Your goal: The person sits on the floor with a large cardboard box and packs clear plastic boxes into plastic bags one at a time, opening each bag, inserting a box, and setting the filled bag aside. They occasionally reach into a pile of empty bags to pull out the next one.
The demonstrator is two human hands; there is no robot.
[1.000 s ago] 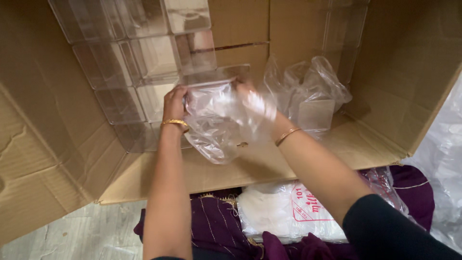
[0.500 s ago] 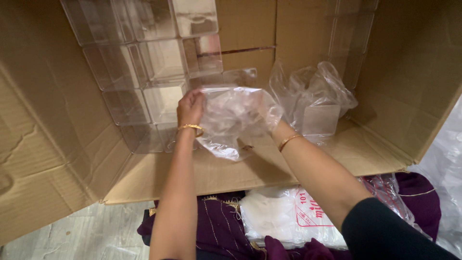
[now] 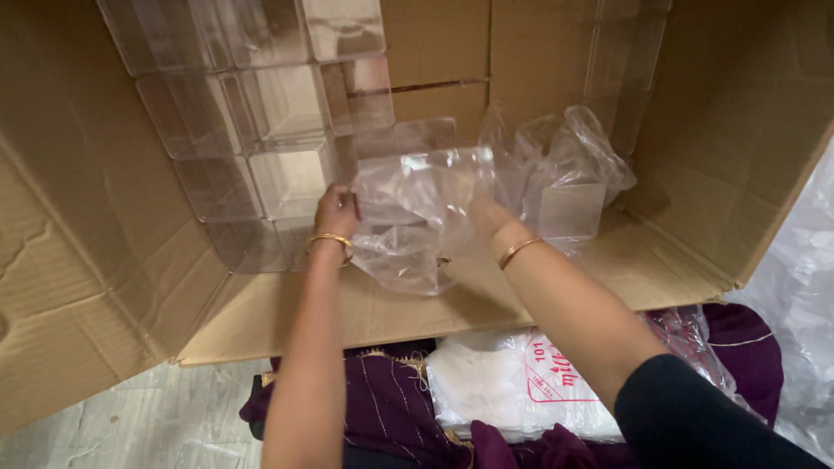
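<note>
Both my hands reach into a large cardboard box (image 3: 104,287) lying on its side. My left hand (image 3: 336,211) and my right hand (image 3: 486,214) grip a clear plastic container wrapped in a crinkled clear plastic bag (image 3: 417,217), held just above the box's lower flap. Each wrist wears a gold bangle. My right fingers are partly hidden behind the bag. To the left, touching the bagged piece, stands a stack of clear plastic containers (image 3: 252,122) against the box's back left.
Another bagged clear container (image 3: 569,187) sits at the right inside the box. More clear containers (image 3: 625,61) line the back right. Below the flap lie a white plastic packet (image 3: 512,386) and purple cloth (image 3: 391,408). Clear sheeting (image 3: 808,278) hangs at the right.
Both hands have shifted the bagged container slightly toward the stack at the left and deeper into the box; the camera view has drifted a little.
</note>
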